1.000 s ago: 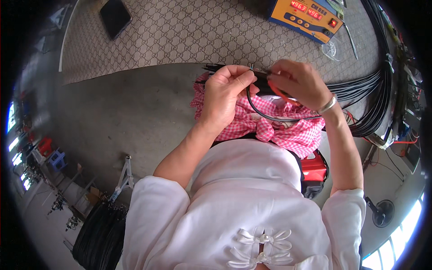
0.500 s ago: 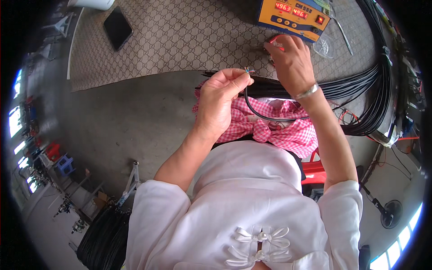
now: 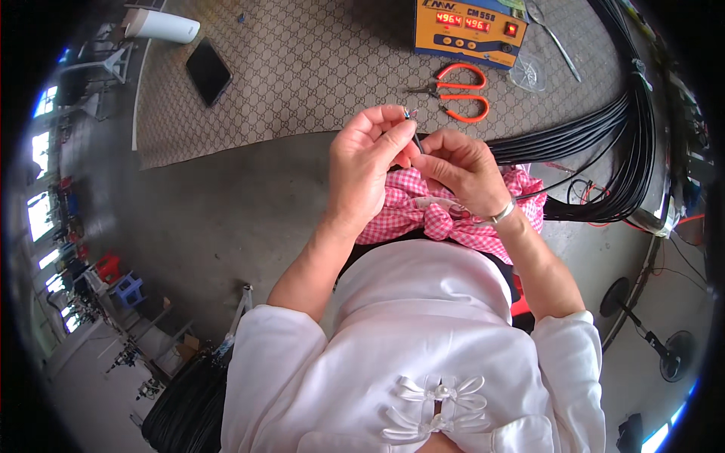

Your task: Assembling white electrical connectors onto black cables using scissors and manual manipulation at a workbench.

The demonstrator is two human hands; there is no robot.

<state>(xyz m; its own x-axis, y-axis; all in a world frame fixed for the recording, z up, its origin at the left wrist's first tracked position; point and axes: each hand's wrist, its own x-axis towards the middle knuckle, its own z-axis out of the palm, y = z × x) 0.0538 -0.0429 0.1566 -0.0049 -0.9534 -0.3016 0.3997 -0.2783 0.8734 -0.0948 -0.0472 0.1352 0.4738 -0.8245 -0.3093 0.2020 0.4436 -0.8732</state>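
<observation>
Close to the table's front edge, my left hand (image 3: 368, 155) pinches the end of a black cable (image 3: 418, 142) between thumb and fingers. Several thin coloured wires (image 3: 411, 114) fan out from that end above my fingertips. My right hand (image 3: 467, 170) is closed on the same cable just below, its fingertips almost meeting the left ones. Beyond my hands, red-handled scissors (image 3: 462, 97) lie on the patterned table cover, blades pointing left and handles spread.
An orange and blue box with lit red digits (image 3: 468, 34) stands at the back. Right of it are a clear plastic piece (image 3: 528, 74) and metal tweezers (image 3: 563, 51). A thick black cable bundle (image 3: 638, 143) curves along the right. A phone (image 3: 208, 71) and white cup (image 3: 162, 26) lie left.
My right hand has let go of the red-handled scissors on the table and come back toward me, taking hold of the cable below my left hand. The view has shifted slightly.
</observation>
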